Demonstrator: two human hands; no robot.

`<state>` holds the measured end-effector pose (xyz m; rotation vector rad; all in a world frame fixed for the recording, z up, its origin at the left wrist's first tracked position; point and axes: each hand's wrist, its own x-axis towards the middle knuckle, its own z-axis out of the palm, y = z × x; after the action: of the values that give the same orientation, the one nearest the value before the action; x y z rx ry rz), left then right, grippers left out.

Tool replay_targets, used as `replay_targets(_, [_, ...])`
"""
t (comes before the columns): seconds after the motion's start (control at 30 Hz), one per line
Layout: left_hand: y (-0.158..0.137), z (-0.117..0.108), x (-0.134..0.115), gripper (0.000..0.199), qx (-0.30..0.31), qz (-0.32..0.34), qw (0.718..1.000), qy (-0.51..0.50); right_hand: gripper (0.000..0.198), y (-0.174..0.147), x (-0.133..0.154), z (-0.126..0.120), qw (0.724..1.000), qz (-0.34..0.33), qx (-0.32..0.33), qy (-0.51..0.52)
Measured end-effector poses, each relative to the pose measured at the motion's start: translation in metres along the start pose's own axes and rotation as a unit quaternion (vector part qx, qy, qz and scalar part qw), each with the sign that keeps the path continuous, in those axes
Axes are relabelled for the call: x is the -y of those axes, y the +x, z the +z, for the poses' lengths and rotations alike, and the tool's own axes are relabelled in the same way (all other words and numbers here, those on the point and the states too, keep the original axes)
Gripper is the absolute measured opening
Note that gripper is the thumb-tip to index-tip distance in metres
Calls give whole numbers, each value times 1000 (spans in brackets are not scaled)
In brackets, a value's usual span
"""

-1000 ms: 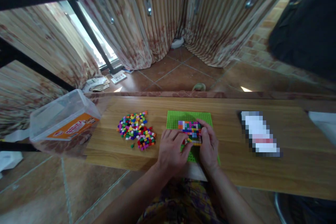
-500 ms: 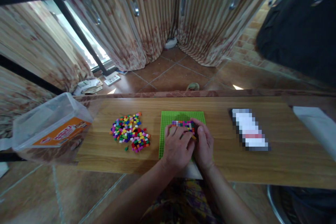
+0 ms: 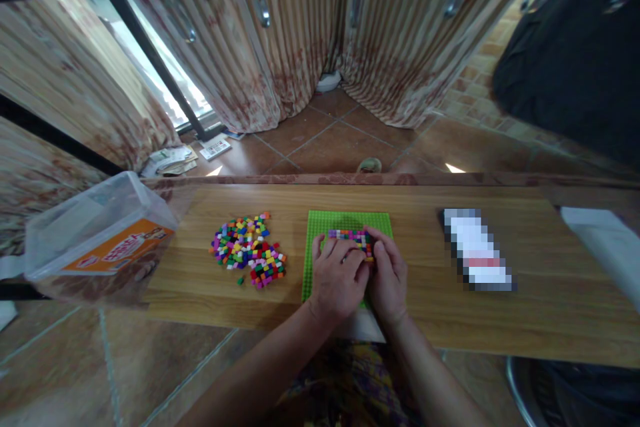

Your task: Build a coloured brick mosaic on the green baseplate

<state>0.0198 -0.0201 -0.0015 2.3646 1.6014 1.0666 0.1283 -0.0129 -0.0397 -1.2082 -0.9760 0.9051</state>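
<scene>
Both hands lay palm-down on the green baseplate (image 3: pixel 320 260): left hand (image 3: pixel 337 277) and right hand (image 3: pixel 389 277) pressed the block patch (image 3: pixel 350 236), probably seating it; grip unclear. Loose blocks (image 3: pixel 247 250) lay left of it, within reach.

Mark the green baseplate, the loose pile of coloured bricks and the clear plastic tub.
Green studded baseplate (image 3: pixel 320 223): head view, bare far-left corner.
Loose pile of small coloured bricks (image 3: pixel 247 250): head view, pile's middle.
Clear plastic tub with orange label (image 3: pixel 95 227): head view, side wall.
</scene>
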Motion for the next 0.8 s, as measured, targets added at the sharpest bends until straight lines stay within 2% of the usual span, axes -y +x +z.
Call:
replay_targets(0.13, [0,-3,2,3,3,-10,1000,-8,30,0,-2,-3,1000,7,10,0])
replay_targets(0.47, [0,-4,2,4,24,-32,999,-23,36,0,-5,-4,994,42,33,100])
replay_targets(0.8, [0,-3,2,5,29,-29,998,-38,33,-1,-5,-5,998,-8,48,36])
